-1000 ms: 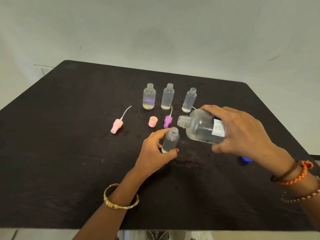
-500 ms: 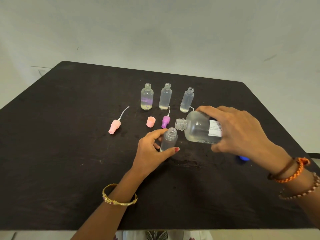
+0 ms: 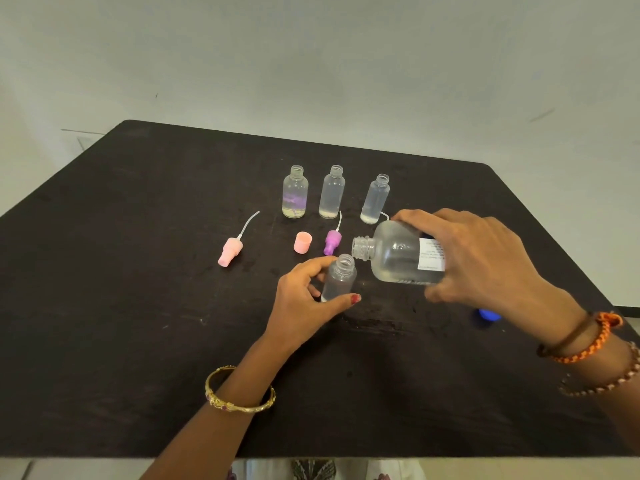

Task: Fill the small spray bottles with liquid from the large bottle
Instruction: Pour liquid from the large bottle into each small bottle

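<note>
Here the right hand (image 3: 485, 261) grips the tipped big bottle (image 3: 398, 258), partly full of clear liquid. Its mouth sits just above the small bottle (image 3: 338, 278), pinched upright by the left hand (image 3: 304, 306).

The left hand (image 3: 304, 303) is reaching in from below, its thumb and fingers (image 3: 320, 266) curling round the small bottle (image 3: 339, 277) and steadying it upright. The right hand (image 3: 481, 261) is coming in from the right — wrapping the large bottle (image 3: 398, 259), tipped almost level, its mouth just above, perhaps touching, the small one's.
</note>
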